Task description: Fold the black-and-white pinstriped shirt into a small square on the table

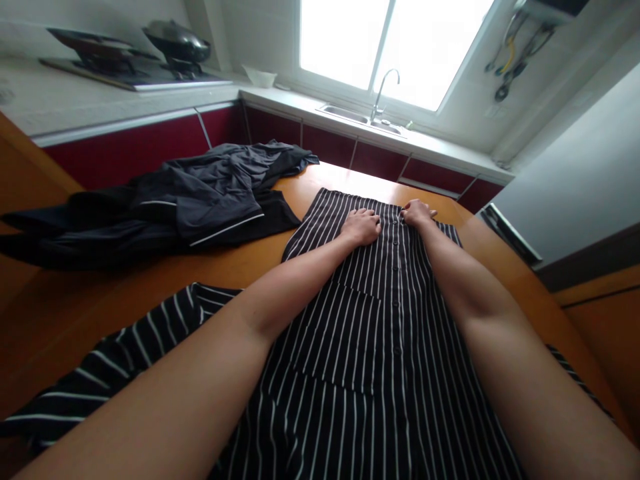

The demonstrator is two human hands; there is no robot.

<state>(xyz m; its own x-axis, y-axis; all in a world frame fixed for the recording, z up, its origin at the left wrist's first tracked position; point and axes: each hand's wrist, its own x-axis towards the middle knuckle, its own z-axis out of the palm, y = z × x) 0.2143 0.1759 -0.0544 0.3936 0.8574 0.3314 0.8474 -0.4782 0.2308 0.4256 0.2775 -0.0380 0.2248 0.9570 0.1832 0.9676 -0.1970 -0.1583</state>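
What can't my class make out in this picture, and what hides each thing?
In the head view:
Near end of the black, white-striped buttoned shirt: cut off by the bottom edge.
Shirt patch beneath the bare right hand: covered by the hand itself.
Garment count in the dark grey and black cloth heap: hidden by overlapping folds.
Inside of the round black wok: covered by its domed metal lid.

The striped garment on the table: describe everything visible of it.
The striped garment is black with thin white stripes and looks like soft cloth. It lies spread on the table, rippled, its near end out of frame. Dark buttons run down it beside a pocket-like panel; one sleeve shows. The left hand rests on it; the right hand seems to pinch it near the buttons.
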